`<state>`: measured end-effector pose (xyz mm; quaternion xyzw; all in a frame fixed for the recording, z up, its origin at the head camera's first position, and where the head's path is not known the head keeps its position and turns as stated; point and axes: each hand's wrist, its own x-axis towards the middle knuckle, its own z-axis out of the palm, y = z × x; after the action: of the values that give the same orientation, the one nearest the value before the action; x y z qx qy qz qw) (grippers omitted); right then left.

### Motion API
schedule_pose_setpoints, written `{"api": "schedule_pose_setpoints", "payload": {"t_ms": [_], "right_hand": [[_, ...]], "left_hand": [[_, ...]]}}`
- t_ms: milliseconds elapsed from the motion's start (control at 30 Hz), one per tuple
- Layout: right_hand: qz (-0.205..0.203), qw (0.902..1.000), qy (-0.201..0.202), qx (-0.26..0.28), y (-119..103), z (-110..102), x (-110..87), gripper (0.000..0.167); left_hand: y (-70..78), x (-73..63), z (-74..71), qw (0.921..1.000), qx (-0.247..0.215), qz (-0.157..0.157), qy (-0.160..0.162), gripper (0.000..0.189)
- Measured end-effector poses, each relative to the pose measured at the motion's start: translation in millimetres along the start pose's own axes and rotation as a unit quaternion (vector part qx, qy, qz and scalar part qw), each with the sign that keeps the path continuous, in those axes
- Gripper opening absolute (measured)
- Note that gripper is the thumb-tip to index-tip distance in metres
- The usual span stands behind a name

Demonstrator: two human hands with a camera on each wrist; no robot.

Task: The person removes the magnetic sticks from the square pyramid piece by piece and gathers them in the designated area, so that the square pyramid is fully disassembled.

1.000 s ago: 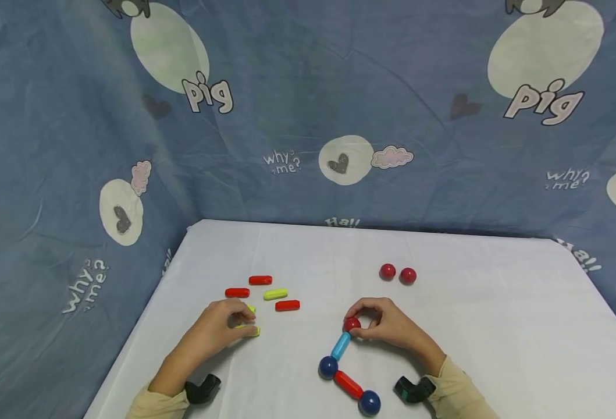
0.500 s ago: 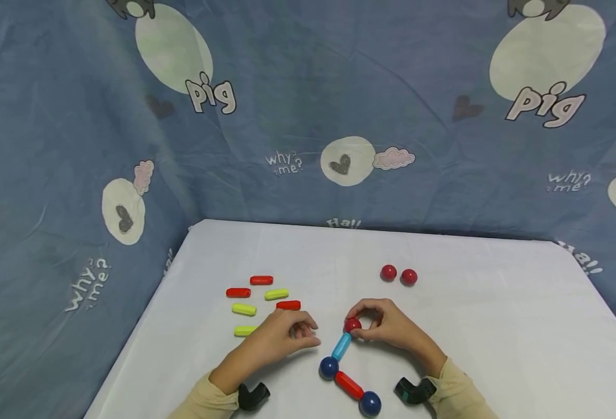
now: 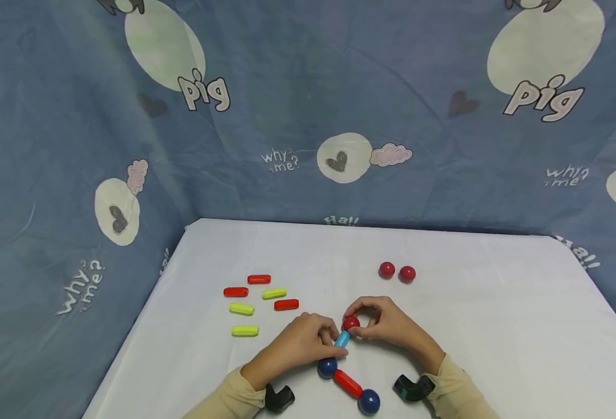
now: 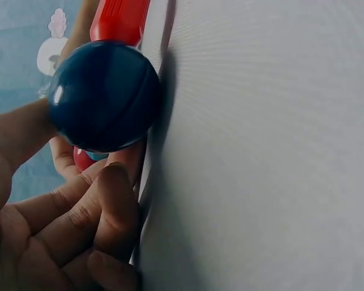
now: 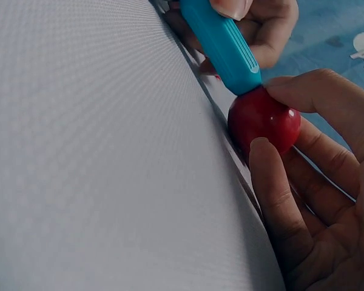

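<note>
On the white cloth lies a joined chain of a red ball (image 3: pixel 351 323), a light blue rod (image 3: pixel 342 338), a dark blue ball (image 3: pixel 327 368), a red rod (image 3: pixel 348 384) and a second dark blue ball (image 3: pixel 369 401). My right hand (image 3: pixel 386 320) pinches the red ball between thumb and fingers. My left hand (image 3: pixel 308 341) grips the light blue rod, its thumb pressed on the rod in the right wrist view. Close to the left wrist camera, the dark blue ball (image 4: pixel 106 97) covers part of the left fingers.
Loose red rods (image 3: pixel 286 304) and yellow-green rods (image 3: pixel 245 330) lie on the left side. Two loose red balls (image 3: pixel 396 272) sit farther back on the right. A printed blue curtain (image 3: pixel 266 105) hangs behind the table (image 3: pixel 496 291).
My left hand has left the yellow-green rods, crossed rightward and reached the light blue rod. My right hand has stayed on the red ball.
</note>
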<state>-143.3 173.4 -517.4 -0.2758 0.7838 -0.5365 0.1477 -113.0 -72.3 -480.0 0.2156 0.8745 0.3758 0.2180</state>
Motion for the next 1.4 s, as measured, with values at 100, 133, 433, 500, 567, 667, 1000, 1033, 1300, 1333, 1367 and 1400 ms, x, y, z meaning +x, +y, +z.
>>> {"api": "schedule_pose_setpoints", "payload": {"t_ms": [100, 133, 433, 500, 567, 667, 1000, 1033, 1300, 1333, 1367, 1400], "right_hand": [[-0.004, 1.0, 0.001, 0.0, 1, 0, 0.4, 0.029], [-0.006, 1.0, 0.001, 0.0, 2, 0, 0.5, 0.029], [-0.019, 0.9996, 0.017, -0.01, 1, 1, 1.2, 0.029], [-0.023, 0.9991, 0.03, -0.017, 0, 0, 1.6, 0.03], [-0.025, 0.9985, 0.044, -0.023, -1, -1, 1.9, 0.03], [-0.021, 0.9985, 0.046, -0.02, -3, -1, 2.0, 0.03], [-0.086, 0.9855, 0.143, 0.03, -4, -36, -8.1, 0.025], [-0.093, 0.9804, 0.168, 0.044, -4, -44, -11.2, 0.024], [-0.023, 0.9235, 0.373, 0.086, 8, -92, -38.2, 0.026], [-0.004, 0.9149, 0.394, 0.089, 11, -95, -40.4, 0.027], [0.014, 0.9072, 0.41, 0.092, 14, -96, -42.0, 0.028], [0.032, 0.9021, 0.421, 0.09, 17, -98, -43.3, 0.03]], "left_hand": [[-1.1, 0.4, 1.2, 1.0, 0.0, -0.003, 0.0, 0.024], [-1.6, 0.5, 1.6, 1.0, 0.001, -0.006, -0.001, 0.024], [-3.2, -1.7, 1.6, 0.9996, 0.011, -0.017, -0.018, 0.027], [-3.2, -3.0, 0.9, 0.9995, 0.009, -0.013, -0.028, 0.027], [-3.4, -3.9, 0.5, 0.9993, 0.008, -0.009, -0.035, 0.027], [-3.7, -4.7, 0.5, 0.9994, 0.006, -0.004, -0.033, 0.027], [-4.4, -4.7, 1.6, 0.9996, -0.001, -0.004, -0.029, 0.027], [-4.4, -4.7, 1.6, 0.9996, -0.002, -0.003, -0.029, 0.027], [-5.6, -5.6, 1.4, 0.9996, -0.006, 0.002, -0.029, 0.027], [-5.5, -5.6, 1.4, 0.9996, -0.004, 0.002, -0.029, 0.027], [-5.4, -5.5, 1.5, 0.9996, -0.002, 0.001, -0.029, 0.027], [-5.3, -5.3, 1.5, 0.9996, -0.001, 0.0, -0.029, 0.027]]}}
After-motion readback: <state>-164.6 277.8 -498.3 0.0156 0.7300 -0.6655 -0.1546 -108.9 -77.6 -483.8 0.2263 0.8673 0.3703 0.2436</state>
